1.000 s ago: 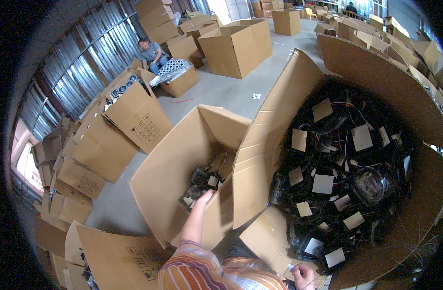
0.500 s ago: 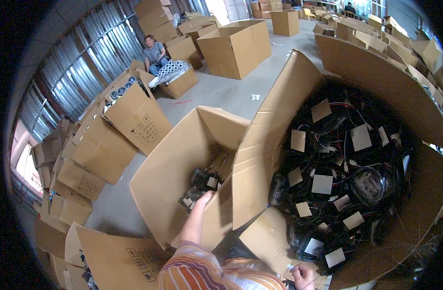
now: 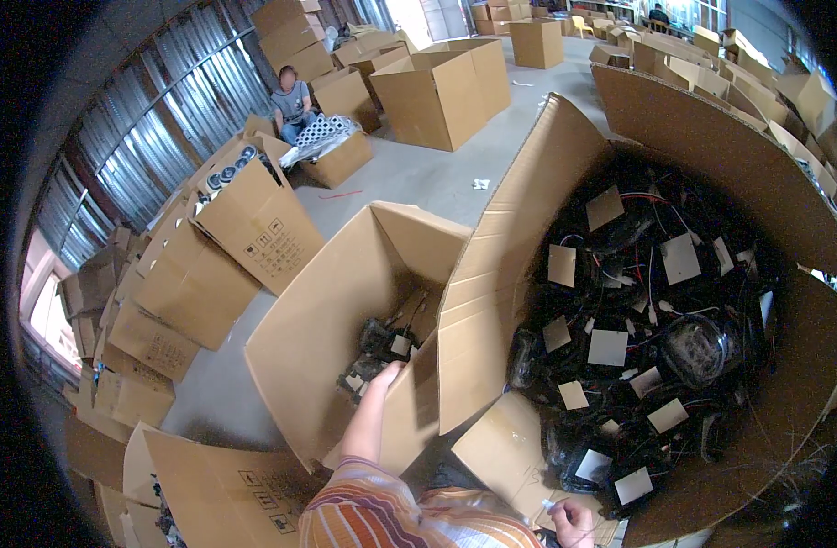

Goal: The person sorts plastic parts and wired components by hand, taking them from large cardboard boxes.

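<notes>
My left hand (image 3: 390,374) reaches over the side of an open cardboard box (image 3: 295,356), beside a bundle of black cables (image 3: 379,339) with pale labels at its bottom. Its fingers are mostly hidden, so whether it grips anything does not show. Near the lower edge my right hand (image 3: 575,523) is closed, thumb and fingers pinching a small whitish piece (image 3: 550,506) that looks like a connector. Right of it stands a large carton (image 3: 500,265), holding many coiled black cables (image 3: 701,352) with square pale labels and thin red and white wires.
A bent cardboard flap (image 3: 500,438) lies between the two boxes. Cartons (image 3: 199,283) line the left wall, one holding round dark items (image 3: 231,169). A seated person (image 3: 293,102) is at the back by a box with patterned wrapping (image 3: 325,135). More cartons (image 3: 441,96) stand on the grey floor.
Both of my hands keep nearly the same place and pose. The view has shifted very slightly, and the seated person's head has moved a little.
</notes>
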### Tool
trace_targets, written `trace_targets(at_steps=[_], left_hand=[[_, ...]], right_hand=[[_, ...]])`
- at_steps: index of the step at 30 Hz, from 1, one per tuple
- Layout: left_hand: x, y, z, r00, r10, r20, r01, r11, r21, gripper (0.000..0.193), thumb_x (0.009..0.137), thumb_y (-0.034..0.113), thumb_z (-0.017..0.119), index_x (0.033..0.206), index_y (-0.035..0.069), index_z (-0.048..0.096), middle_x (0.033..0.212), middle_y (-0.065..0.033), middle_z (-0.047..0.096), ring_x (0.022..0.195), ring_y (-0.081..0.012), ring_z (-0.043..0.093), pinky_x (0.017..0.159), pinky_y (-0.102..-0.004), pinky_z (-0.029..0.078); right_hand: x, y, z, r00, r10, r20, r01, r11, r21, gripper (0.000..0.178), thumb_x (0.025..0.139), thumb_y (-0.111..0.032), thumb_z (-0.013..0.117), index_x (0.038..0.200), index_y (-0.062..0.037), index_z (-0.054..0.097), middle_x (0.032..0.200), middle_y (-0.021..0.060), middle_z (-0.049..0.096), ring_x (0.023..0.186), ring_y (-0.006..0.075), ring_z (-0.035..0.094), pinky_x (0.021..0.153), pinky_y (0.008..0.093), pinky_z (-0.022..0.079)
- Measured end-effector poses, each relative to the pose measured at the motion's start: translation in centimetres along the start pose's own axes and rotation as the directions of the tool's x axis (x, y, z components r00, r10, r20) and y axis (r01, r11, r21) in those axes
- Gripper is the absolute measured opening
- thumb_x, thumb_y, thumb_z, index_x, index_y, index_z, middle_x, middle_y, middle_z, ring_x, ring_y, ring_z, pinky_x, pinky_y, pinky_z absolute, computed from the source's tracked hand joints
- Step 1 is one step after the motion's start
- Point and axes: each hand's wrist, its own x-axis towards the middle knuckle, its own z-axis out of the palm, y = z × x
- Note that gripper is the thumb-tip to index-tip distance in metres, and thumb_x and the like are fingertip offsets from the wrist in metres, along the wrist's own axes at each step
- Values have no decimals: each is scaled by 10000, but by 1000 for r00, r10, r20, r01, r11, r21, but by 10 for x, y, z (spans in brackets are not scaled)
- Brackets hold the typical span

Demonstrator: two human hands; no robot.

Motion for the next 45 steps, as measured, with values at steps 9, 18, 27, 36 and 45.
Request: trace_targets(at_steps=[9, 18, 27, 36, 45], left_hand=[[5, -32, -12, 893, 440, 93, -440, 898, -23, 308, 756, 262, 386, 822, 20, 564, 785, -80, 564, 692, -178, 495, 678, -308, 364], [10, -13, 1, 943, 314, 108, -312, 950, -32, 319, 759, 273, 382, 837, 21, 561, 783, -86, 565, 673, -188, 502, 666, -322, 372], [-32, 14, 10, 998, -53, 31, 55, 996, -70, 318, 759, 275, 372, 836, 27, 556, 786, -94, 564, 674, -199, 503, 672, -324, 372], [-55, 30, 17, 999, -43, 8, 43, 997, -57, 319, 759, 276, 370, 843, 29, 553, 804, -92, 561, 693, -196, 497, 687, -320, 365], [-74, 37, 22, 999, -43, -14, 43, 998, -40, 320, 759, 277, 367, 851, 32, 550, 821, -90, 558, 712, -192, 491, 701, -317, 358]], right_hand=[[3, 2, 4, 998, -54, 14, 53, 997, 63, 162, 792, -139, 448, 696, -19, 500, 610, 74, 476, 534, 126, 441, 461, 248, 374], [13, 41, 14, 1000, -9, 30, 0, 960, 282, 116, 795, -111, 446, 725, -24, 478, 614, 31, 458, 527, 82, 415, 432, 209, 356], [10, 16, 6, 996, -88, -12, 88, 996, 4, 119, 789, -116, 453, 734, -18, 493, 630, 71, 480, 543, 130, 439, 463, 250, 375], [11, 38, 15, 995, -104, 14, 98, 973, 210, 121, 802, -127, 439, 726, -37, 467, 616, 35, 450, 483, 95, 417, 400, 218, 359], [3, 6, 8, 993, 33, 113, -46, 992, 120, 117, 813, -137, 420, 739, -53, 454, 610, 18, 443, 441, 71, 411, 355, 185, 348]])
